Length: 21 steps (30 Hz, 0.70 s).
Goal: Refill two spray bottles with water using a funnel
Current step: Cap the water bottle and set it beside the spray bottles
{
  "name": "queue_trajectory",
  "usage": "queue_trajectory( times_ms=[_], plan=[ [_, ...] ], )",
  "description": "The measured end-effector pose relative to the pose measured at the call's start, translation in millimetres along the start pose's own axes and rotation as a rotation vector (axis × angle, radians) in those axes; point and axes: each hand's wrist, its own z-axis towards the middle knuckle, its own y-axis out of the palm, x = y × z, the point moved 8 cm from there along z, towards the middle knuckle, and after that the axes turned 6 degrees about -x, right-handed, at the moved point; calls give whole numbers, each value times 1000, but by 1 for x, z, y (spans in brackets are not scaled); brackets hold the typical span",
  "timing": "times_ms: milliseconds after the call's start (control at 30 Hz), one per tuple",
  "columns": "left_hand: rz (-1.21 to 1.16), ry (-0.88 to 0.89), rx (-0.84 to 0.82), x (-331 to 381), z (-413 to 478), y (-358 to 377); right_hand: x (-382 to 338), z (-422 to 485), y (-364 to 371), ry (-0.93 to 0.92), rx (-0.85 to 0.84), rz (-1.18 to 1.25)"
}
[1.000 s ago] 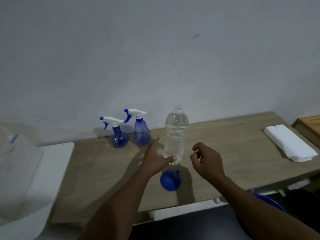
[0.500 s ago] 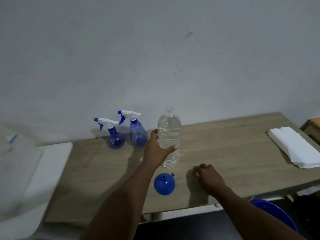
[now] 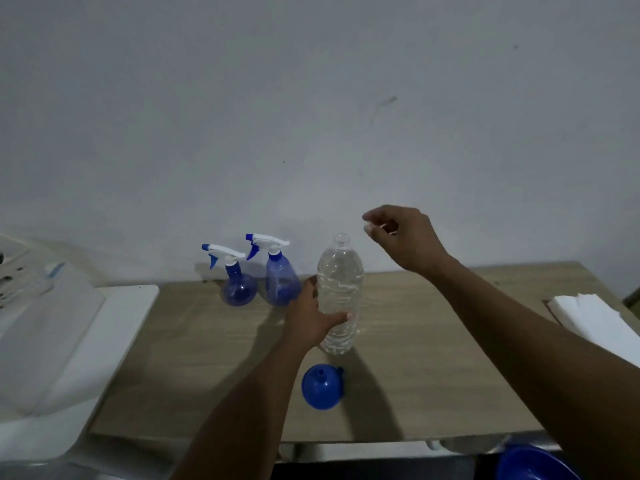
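Note:
A clear water bottle (image 3: 341,292) stands upright in the middle of the wooden table (image 3: 433,358). My left hand (image 3: 308,320) is wrapped around its lower body from the left. My right hand (image 3: 403,237) hovers just right of the bottle's mouth with loosely curled fingers, clear of the bottle and holding nothing I can see. Two blue spray bottles with white triggers stand at the back by the wall, a round one (image 3: 235,282) and a taller one (image 3: 278,275). A blue funnel (image 3: 322,388) lies mouth-down near the front edge.
A folded white cloth (image 3: 595,320) lies at the table's right end. A white surface (image 3: 86,341) adjoins the table on the left. A blue basin rim (image 3: 533,462) shows below the front edge at the right. The wall is close behind the bottles.
My left hand has closed on the water bottle. My right hand dropped to the tabletop as a fist, then rose to beside the bottle's mouth. The camera has tilted.

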Motion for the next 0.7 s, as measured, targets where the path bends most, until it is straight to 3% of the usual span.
queue_trajectory(
  times_ms=[100, 267, 700],
  plan=[
    [34, 3, -19, 3, 1, 0, -52, 20, -1, -128, -163, -97],
    [77, -6, -32, 4, 2, -2, -66, 21, 30, -185, -362, -326],
    [35, -16, -42, -2, 5, -3, -62, 26, 49, -88, -377, -598]
  ],
)
